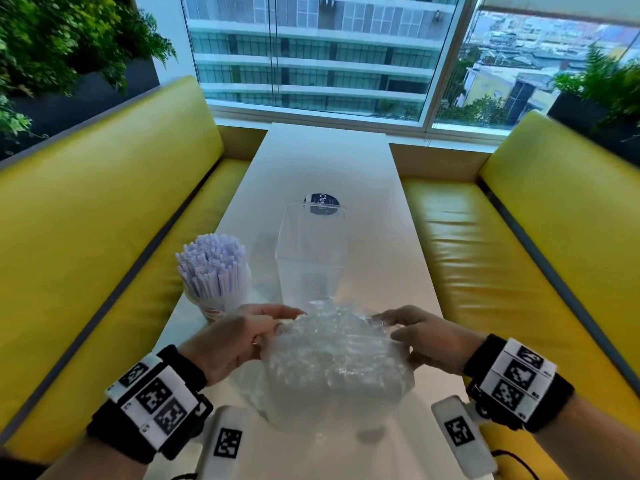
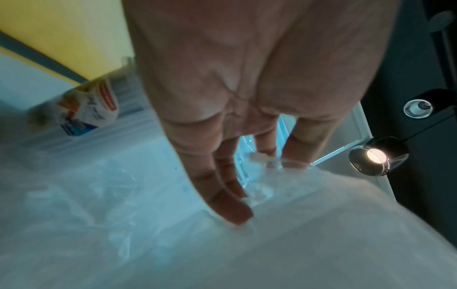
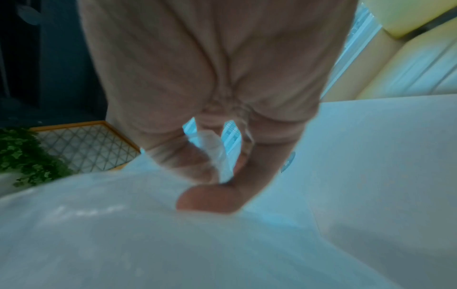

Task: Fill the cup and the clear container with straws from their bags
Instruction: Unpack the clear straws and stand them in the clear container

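A paper cup packed with white straws stands at the table's left; its printed side also shows as the cup in the left wrist view. An empty clear container stands upright mid-table. In front of it a crumpled clear bag of clear straws sits between my hands. My left hand pinches the bag's upper left edge, its fingers pressed into the plastic. My right hand pinches the upper right edge, with film caught between thumb and fingers.
The white table runs away to a window, with yellow benches on the left and right. A round dark blue sticker lies behind the container. Plants stand at both far corners.
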`<action>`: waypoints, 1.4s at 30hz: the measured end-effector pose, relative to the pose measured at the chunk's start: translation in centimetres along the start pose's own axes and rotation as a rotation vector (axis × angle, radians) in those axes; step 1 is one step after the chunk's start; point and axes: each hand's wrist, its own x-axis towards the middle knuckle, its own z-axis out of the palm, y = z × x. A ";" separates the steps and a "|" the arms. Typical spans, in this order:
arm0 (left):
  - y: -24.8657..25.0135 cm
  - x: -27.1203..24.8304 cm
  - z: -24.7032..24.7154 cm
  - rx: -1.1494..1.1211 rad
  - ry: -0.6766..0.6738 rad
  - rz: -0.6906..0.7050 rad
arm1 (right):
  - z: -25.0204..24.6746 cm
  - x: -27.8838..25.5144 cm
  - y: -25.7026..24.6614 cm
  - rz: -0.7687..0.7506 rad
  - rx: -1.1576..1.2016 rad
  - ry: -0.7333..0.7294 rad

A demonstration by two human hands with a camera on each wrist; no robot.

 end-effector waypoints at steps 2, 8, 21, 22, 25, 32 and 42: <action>-0.9 -0.4 -0.7 -0.074 0.006 0.132 | -0.3 0.0 0.6 -0.168 0.011 0.111; -3.7 -2.0 -1.8 -0.016 -0.121 0.304 | -0.6 -1.6 1.8 -0.475 0.137 0.166; -3.7 -0.2 -1.6 0.640 0.080 0.911 | 0.6 -2.6 2.1 -0.904 -0.741 0.414; -3.6 -0.2 -1.6 0.622 0.079 0.902 | 0.7 -2.6 2.1 -0.914 -0.688 0.397; -3.0 -1.2 -1.3 0.505 0.046 0.812 | 1.2 -2.6 2.4 -0.874 -0.614 0.385; -2.9 -1.7 0.2 0.675 0.136 0.866 | 3.1 -2.2 2.7 -0.943 -0.592 0.421; -5.2 -0.9 2.0 0.729 0.425 1.137 | 5.0 -2.5 3.6 -1.038 -0.766 0.544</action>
